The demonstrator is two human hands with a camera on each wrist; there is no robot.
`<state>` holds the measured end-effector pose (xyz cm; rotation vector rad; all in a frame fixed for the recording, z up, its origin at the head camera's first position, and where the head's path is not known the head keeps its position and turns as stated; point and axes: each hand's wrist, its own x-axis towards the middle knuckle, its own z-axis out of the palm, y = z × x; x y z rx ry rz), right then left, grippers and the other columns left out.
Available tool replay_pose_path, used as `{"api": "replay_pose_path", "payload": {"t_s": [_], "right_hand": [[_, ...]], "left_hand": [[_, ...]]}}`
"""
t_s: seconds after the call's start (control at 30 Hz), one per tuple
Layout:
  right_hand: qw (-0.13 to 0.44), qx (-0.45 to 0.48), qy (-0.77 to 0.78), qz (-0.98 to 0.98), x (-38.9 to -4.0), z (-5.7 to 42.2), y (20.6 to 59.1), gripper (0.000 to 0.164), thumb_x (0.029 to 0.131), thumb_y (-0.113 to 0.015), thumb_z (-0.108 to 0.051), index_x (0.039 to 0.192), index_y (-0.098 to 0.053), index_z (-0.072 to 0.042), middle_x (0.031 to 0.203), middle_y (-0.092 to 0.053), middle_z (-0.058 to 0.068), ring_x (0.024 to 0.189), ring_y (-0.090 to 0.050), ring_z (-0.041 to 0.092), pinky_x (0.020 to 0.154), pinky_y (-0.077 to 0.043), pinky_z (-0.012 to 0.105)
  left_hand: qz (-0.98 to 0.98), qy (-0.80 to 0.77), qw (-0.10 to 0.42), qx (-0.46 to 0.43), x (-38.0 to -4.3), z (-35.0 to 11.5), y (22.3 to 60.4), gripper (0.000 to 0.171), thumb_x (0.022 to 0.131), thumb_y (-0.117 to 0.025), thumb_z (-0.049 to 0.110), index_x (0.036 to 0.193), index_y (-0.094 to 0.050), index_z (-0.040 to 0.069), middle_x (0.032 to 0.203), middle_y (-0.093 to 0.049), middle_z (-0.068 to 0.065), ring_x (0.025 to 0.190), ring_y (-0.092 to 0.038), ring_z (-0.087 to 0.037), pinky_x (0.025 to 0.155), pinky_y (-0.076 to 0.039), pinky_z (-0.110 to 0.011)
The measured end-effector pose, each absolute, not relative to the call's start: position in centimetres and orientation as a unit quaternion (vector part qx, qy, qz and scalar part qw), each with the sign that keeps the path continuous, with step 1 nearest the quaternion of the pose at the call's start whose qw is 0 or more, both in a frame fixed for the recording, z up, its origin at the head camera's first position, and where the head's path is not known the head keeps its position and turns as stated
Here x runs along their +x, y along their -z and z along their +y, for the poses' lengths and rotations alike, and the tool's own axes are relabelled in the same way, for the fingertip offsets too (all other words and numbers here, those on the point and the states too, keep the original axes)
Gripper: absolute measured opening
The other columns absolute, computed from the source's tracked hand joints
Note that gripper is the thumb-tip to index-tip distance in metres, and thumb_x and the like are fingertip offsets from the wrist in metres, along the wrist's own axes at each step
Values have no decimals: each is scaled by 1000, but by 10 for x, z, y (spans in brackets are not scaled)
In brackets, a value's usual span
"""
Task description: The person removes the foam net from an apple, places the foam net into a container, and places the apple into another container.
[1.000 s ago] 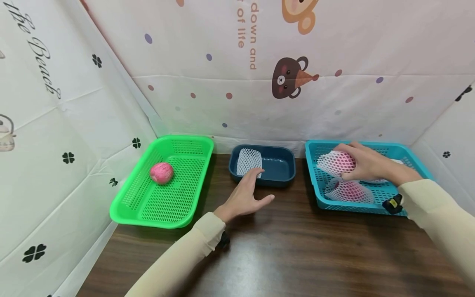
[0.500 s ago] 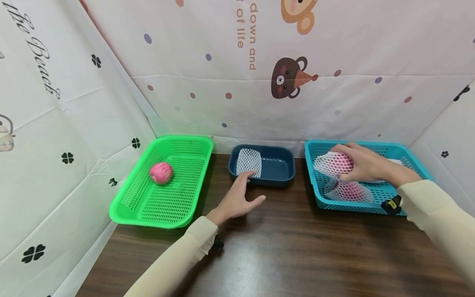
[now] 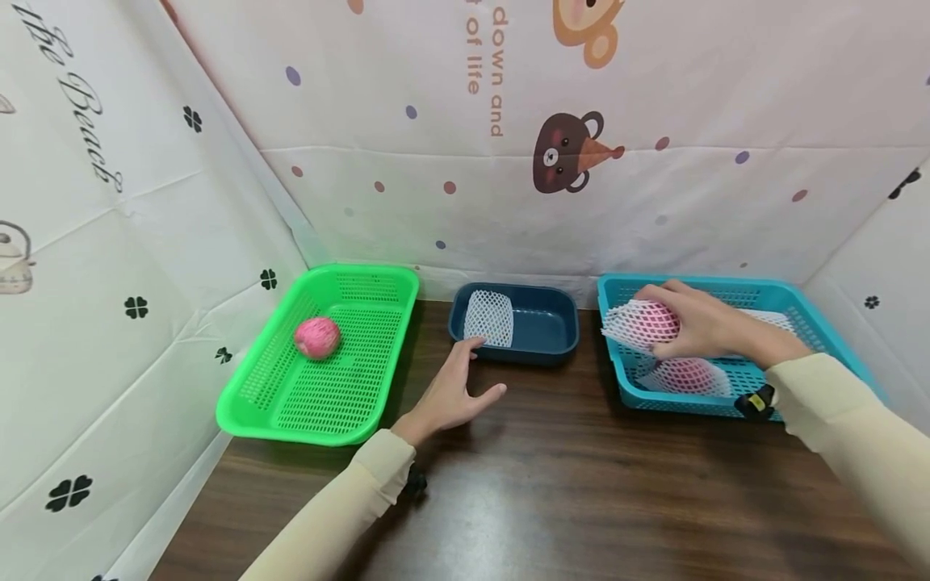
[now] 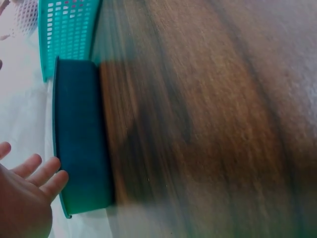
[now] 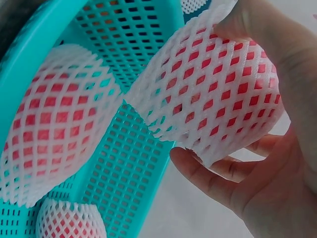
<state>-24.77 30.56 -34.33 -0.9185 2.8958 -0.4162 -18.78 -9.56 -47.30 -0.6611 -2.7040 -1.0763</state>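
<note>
My right hand (image 3: 701, 323) grips a pink-red apple (image 3: 654, 324) in a white foam net, lifted over the left side of the blue basket (image 3: 756, 284). In the right wrist view, thumb and fingers curl round the netted fruit (image 5: 223, 89). A second netted apple (image 5: 52, 121) lies in that basket, and part of a third (image 5: 72, 223) shows. My left hand (image 3: 446, 397) is held with fingers spread, holding nothing, in front of the dark blue box (image 3: 543, 329). A flat white foam net (image 3: 488, 316) lies in the box's left part.
At the left stands a green basket (image 3: 374, 379) with one bare apple (image 3: 317, 337) in it. Patterned white cloth (image 3: 450, 210) rises close behind all the containers and along the sides. The dark wooden table (image 3: 581, 484) stretches out in front of them.
My right hand has moved slightly left with the netted apple, towards the basket's left rim. My left hand has drawn a little left and down, away from the middle of the box.
</note>
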Motion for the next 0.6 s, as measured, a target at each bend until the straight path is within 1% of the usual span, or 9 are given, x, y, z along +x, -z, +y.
{"api": "replay_pose_path", "payload": {"t_s": [0.1,0.2,0.33,0.47,0.6], "right_hand": [[36,-301,138,943,-247,301,343,74,74,-82,-29,138,-45,-23,124,-48,14,88,-51,24,64,-42,36],[37,-298,144,943,-247,294,343,73,73,-82,-27,137,-47,-23,122,-49,12,89,-51,24,65,-42,37],[39,-298,143,943,-245,284,341,72,73,-83,-28,136,-48,-27,121,-50,8,91,-51,23,67,-43,39],[41,-306,139,941,-244,275,340,72,74,-82,-30,136,-47,-29,123,-50,7,92,-51,23,70,-44,40],[42,-315,137,938,-243,266,339,71,74,-81,-31,136,-47,-30,124,-49,6,94,-52,23,71,-45,40]], "left_hand": [[-901,364,79,-221,-187,-97,473,84,86,-60,61,149,-28,15,147,-35,-2,126,-47,-21,105,-41,-36],[-900,368,80,-221,-185,-98,473,84,86,-61,60,149,-29,13,147,-36,-3,127,-47,-24,105,-41,-38],[-899,371,79,-222,-184,-101,475,85,86,-62,59,148,-30,11,147,-36,-3,127,-46,-26,106,-40,-39],[-899,371,77,-220,-183,-104,476,84,86,-63,57,148,-30,12,147,-36,-3,127,-46,-27,105,-40,-39],[-902,369,76,-213,-182,-106,477,82,86,-64,56,148,-30,13,146,-36,-2,127,-47,-24,104,-42,-39]]}}
